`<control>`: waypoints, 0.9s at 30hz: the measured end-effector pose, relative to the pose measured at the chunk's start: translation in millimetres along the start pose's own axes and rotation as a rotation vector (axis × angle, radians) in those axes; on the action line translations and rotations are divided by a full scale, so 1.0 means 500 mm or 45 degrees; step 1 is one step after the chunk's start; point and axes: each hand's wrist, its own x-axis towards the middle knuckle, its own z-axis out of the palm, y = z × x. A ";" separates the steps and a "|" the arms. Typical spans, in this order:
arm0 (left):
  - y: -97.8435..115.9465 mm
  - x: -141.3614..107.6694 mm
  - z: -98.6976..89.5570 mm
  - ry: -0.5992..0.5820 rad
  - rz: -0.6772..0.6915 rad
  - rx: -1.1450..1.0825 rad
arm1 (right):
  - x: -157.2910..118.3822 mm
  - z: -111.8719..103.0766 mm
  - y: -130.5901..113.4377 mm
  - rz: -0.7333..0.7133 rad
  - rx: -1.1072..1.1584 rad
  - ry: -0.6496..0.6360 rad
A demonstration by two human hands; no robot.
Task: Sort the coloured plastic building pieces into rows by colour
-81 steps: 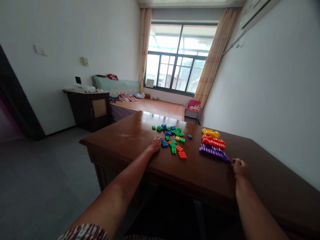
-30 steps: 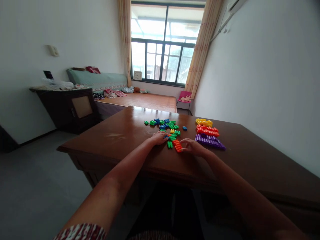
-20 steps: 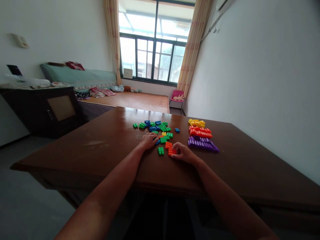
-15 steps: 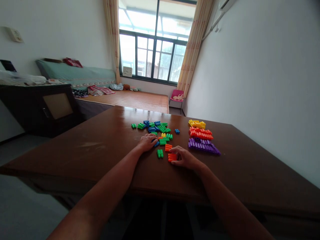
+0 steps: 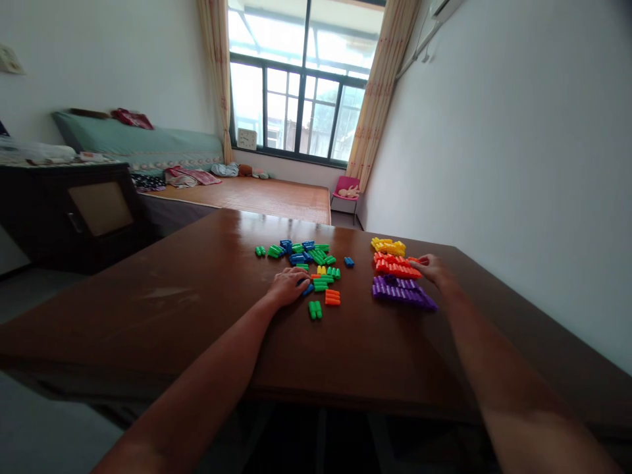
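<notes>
Plastic blocks (image 5: pixel 320 286) lay mixed at twelve o'clock on the desk (image 5: pixel 207 329); the yellow row (image 5: pixel 388 247), orange row (image 5: pixel 396 267) and purple row (image 5: pixel 401 293) sat at one o'clock, apparently apart to keep colours distinct. The left hand (image 5: pixel 286 288), fingers loosely spread, covered part of a blue block (image 5: pixel 308 289), perhaps steadying it. The right hand (image 5: pixel 432 268) pinched an orange block (image 5: pixel 413 259) at its end, probably for clearance beside the orange row.

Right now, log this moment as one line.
Left hand: over blue piece | Right hand: at right end of orange group | Purple group: nearer than orange | Yellow group: beyond orange | Loose orange piece: beside green piece
</notes>
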 end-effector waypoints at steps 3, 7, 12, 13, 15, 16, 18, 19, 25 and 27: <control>-0.001 0.000 0.000 0.004 0.002 -0.008 | 0.038 0.023 0.030 0.116 -0.329 0.017; -0.002 0.000 0.002 -0.003 -0.012 -0.022 | -0.001 0.062 -0.042 -0.156 -0.299 0.219; -0.005 0.000 0.006 0.049 -0.013 -0.074 | -0.136 0.148 -0.225 -0.877 0.117 -0.359; -0.007 0.000 0.007 0.072 -0.014 -0.091 | -0.163 0.171 -0.258 -0.981 0.151 -0.422; -0.013 0.001 0.010 0.113 -0.019 -0.127 | -0.205 0.217 -0.315 -1.116 0.114 -0.484; -0.016 0.002 0.012 0.126 -0.019 -0.144 | -0.218 0.239 -0.338 -1.128 0.054 -0.486; -0.022 0.004 0.015 0.139 -0.009 -0.167 | -0.229 0.273 -0.374 -1.052 -0.115 -0.487; -0.025 0.005 0.016 0.142 -0.001 -0.175 | -0.229 0.285 -0.389 -0.990 -0.199 -0.492; -0.031 0.009 0.018 0.134 0.017 -0.190 | -0.228 0.303 -0.436 -0.938 -0.281 -0.588; -0.030 0.009 0.015 0.125 0.018 -0.186 | -0.238 0.299 -0.439 -0.957 -0.247 -0.584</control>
